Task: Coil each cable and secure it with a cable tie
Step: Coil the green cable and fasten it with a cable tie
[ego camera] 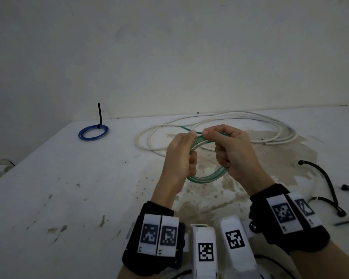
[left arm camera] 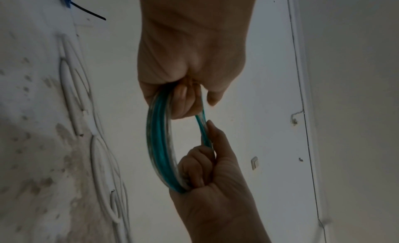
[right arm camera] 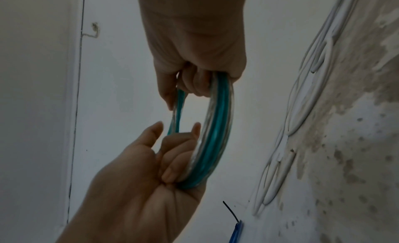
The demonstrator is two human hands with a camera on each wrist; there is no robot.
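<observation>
A translucent green cable is wound into a small coil of several loops, held in the air over the table between both hands. My left hand grips the coil's left side in a fist, thumb on top. My right hand grips the right side and pinches the top strand, whose free end pokes out to the left. The left wrist view shows the coil running from my left hand to my right hand. The right wrist view shows the coil between right hand and left hand.
A blue coil bound by a black cable tie lies at the back left of the stained white table. A long white cable sprawls loose behind my hands. Loose black cable ties lie at the right.
</observation>
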